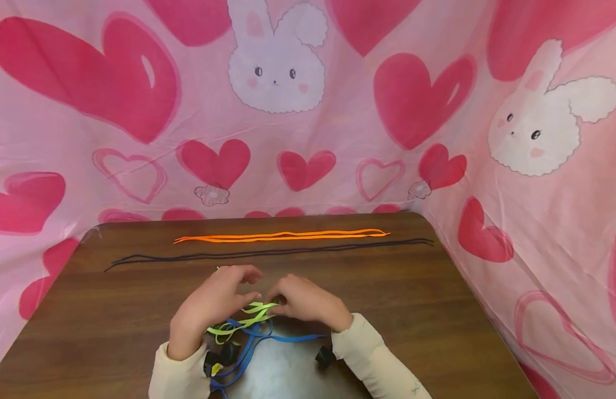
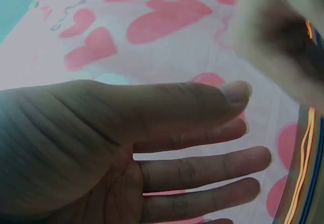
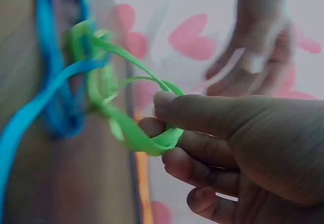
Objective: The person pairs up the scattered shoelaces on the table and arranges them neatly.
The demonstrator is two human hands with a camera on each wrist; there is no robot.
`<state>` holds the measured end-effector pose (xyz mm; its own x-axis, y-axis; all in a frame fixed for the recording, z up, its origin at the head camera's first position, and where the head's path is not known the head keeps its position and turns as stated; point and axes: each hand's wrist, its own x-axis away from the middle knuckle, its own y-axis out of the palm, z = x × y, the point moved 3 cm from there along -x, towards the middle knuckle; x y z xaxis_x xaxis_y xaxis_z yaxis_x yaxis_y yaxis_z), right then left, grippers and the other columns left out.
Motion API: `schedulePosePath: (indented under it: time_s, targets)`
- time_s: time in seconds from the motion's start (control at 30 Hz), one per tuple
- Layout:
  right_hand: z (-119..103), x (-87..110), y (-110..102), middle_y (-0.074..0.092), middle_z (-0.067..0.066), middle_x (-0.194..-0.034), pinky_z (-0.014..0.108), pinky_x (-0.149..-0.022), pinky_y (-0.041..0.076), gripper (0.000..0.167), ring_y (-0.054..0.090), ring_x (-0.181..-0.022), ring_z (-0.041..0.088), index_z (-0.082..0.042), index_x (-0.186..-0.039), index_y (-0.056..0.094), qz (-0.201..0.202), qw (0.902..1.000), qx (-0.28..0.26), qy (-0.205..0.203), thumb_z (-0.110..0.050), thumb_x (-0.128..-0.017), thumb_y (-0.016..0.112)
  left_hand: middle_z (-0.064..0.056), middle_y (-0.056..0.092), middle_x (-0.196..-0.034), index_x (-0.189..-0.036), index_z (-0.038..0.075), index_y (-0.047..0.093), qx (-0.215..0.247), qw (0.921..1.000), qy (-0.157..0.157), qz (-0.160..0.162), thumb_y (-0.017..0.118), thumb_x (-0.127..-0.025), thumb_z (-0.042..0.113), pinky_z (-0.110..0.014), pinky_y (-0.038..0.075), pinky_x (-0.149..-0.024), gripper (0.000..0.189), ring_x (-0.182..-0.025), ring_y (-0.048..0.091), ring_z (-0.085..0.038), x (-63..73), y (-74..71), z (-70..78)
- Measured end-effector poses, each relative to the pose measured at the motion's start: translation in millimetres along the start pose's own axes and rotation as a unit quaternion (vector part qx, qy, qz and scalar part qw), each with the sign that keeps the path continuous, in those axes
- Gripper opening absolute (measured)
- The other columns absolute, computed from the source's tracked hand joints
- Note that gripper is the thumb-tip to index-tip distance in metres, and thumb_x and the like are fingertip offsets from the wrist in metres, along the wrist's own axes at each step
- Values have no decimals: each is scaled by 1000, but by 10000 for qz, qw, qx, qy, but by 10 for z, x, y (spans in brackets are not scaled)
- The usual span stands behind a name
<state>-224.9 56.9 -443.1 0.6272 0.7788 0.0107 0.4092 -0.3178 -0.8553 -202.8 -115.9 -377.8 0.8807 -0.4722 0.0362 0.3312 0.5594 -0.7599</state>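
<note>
Nearest on the desk (image 1: 437,338), the blue lace (image 1: 295,338) is lying in loose loops, one end pointing right; the green lace (image 3: 134,134) is bunching over it between the hands. The right hand (image 1: 308,299) is pinching a green loop between thumb and fingers; the left hand (image 1: 210,302) is hanging just left of it, thumb and fingers apart, gripping nothing. Judgement: untangling seems in progress; best to be easing the pinched loop out gently while the left hand is pinning the blue, since pulling hard could be tightening a crossing. Farther, the dark lace (image 1: 268,252) is lying nearly straight, then the orange lace (image 1: 228,239). Farthest, the cloth (image 1: 337,122) is showing hearts and rabbits, no readable writing; no legible labels on the laces.
</note>
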Motion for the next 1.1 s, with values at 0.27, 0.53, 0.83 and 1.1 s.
schedulePosePath:
  time_s: [0.27, 0.53, 0.83, 1.1]
  targets:
    - [-244, 284, -413, 67, -16, -77, 13, -57, 44, 8, 47, -59, -5, -17, -99, 79, 611, 9963, -589, -107, -21, -92, 77, 0, 74, -113, -120, 6, 71, 32, 9985, 532, 78, 66, -100, 29, -47, 54, -92, 30, -105, 69, -19, 93, -28, 130]
    - [-420, 518, -629, 67, -22, -81, 16, -51, 37, 10, 42, -55, -3, -22, -103, 79, 1283, 9886, -769, -182, -21, -94, 75, 18, 67, -88, -108, 18, 75, -214, 9919, 1250, 89, 76, -91, 17, -29, 52, -76, 17, -83, 60, -1, 207, -20, 408]
    - [-499, 605, -733, 69, -16, -88, 17, -62, 45, 11, 52, -71, -2, -19, -104, 78, 1623, 9846, -392, -525, -17, -95, 73, 14, 67, -86, -89, 15, 79, -343, 9829, 1716, 579, 81, -85, 9, -31, 54, -79, 7, -89, 59, -9, 162, -69, 453]
    - [-461, 679, -778, 61, -14, -82, 18, -59, 44, 14, 48, -68, 1, -17, -108, 77, 1816, 9804, -526, -550, -12, -95, 73, 9, 72, -92, -97, 13, 76, 231, 9753, 1942, 1030, 77, -89, 6, -28, 55, -77, 11, -86, 65, -4, 193, -107, 443]
